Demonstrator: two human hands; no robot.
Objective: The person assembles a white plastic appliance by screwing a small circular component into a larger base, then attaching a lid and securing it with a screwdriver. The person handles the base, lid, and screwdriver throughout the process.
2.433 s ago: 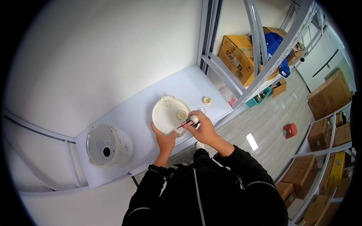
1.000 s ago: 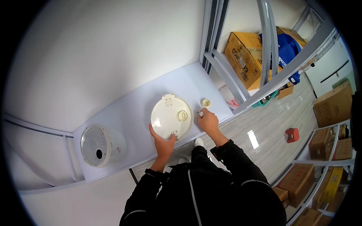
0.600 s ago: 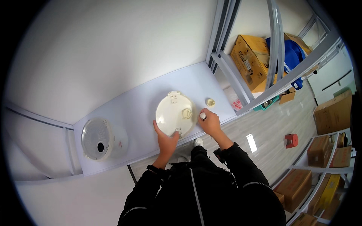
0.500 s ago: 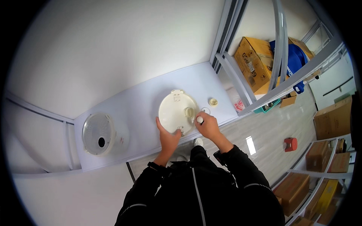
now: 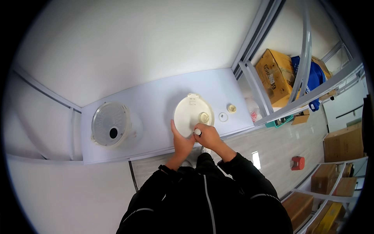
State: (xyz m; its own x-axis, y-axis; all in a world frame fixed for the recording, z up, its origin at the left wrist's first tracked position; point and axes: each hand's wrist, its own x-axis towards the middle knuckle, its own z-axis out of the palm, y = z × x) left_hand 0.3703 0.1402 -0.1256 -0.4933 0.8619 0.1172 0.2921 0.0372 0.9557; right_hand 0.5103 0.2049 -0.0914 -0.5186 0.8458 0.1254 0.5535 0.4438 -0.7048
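A shallow round cream lid (image 5: 185, 117) lies on the white table in front of me, with a small round cream fitting (image 5: 203, 117) on its right part. My left hand (image 5: 182, 142) grips the lid's lower left rim, fingers along the outside and thumb toward the inside. My right hand (image 5: 208, 136) is closed round a white-ended handle (image 5: 198, 132) over the lid's near edge; the tool's other end is hidden. Both hands are close together. Right of the lid lie a thin pale ring (image 5: 223, 117) and a small cream cap (image 5: 231, 108).
A clear round container (image 5: 111, 124) with a dark round opening stands on the left of the table (image 5: 156, 93). Grey frame posts (image 5: 255, 84) rise at the right end. Beyond are a cardboard box (image 5: 274, 74), a red stool (image 5: 298, 163) and shelves with cartons (image 5: 298, 208).
My right hand, with the white-ended handle, has moved left from the lid's right side to its near edge, beside my left thumb. The whole view has shifted slightly.
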